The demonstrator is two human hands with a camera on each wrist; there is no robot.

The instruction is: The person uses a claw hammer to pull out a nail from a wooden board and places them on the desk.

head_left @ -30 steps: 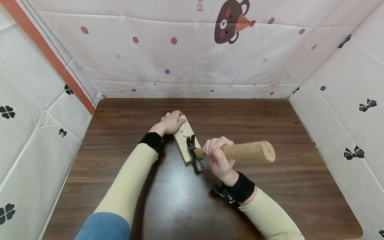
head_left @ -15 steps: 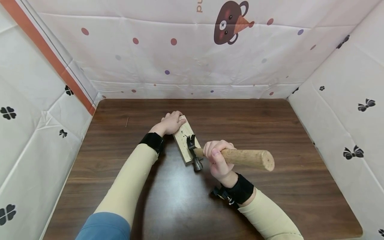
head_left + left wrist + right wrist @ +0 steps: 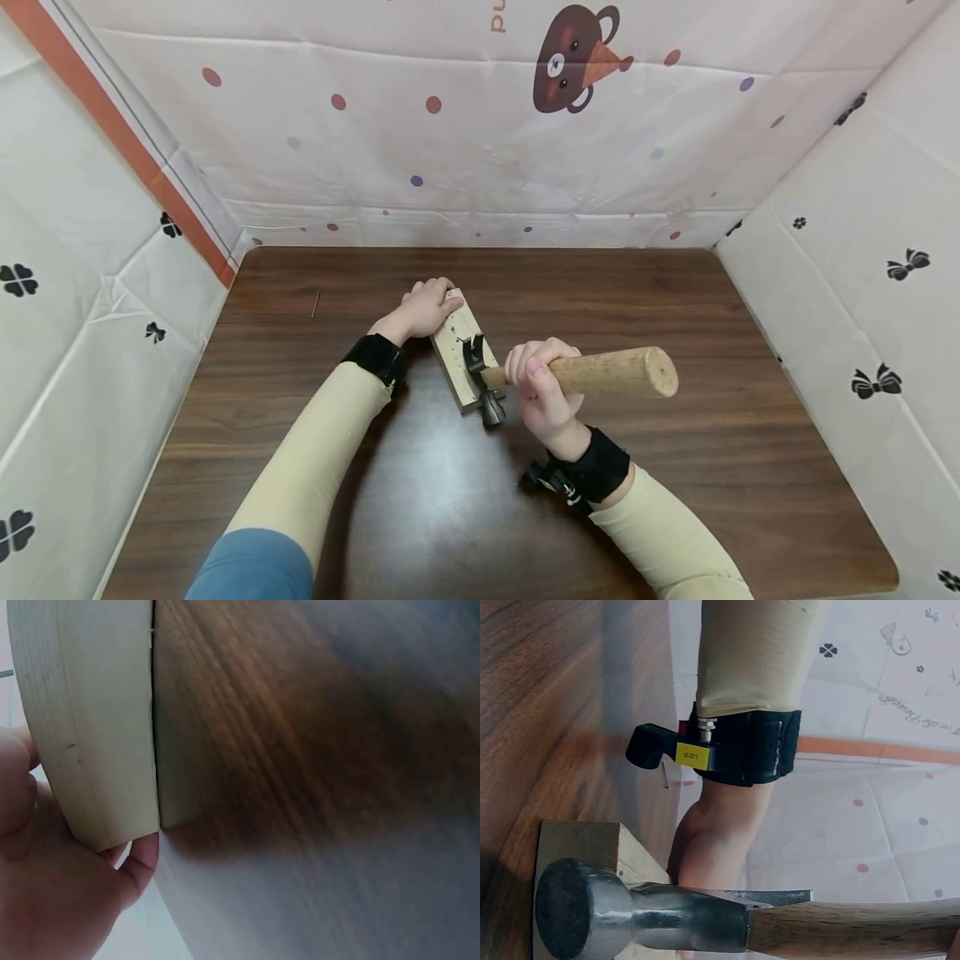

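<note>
A pale wooden block (image 3: 454,340) lies at a slant on the table, with several small dark marks on its top. My left hand (image 3: 422,310) holds the block's far end; the left wrist view has the fingers curled round the end of the wood (image 3: 94,727). My right hand (image 3: 549,392) grips a claw hammer (image 3: 617,372) by its wooden handle. Over the block lies the hammer's dark metal head (image 3: 474,354), claw toward the far end, striking face toward me. A thin nail shaft seems to show beside the claw; whether the claw grips it is hard to tell.
On the brown table (image 3: 712,467) a loose nail (image 3: 316,305) lies to the left of the block. White patterned sheets (image 3: 360,150) stand behind the table and at both sides. Each wrist wears a black strap (image 3: 600,467) with a small camera.
The hammer's handle end has dipped slightly toward me and then risen again. The head stays over the block. My left hand and the block keep their place.
</note>
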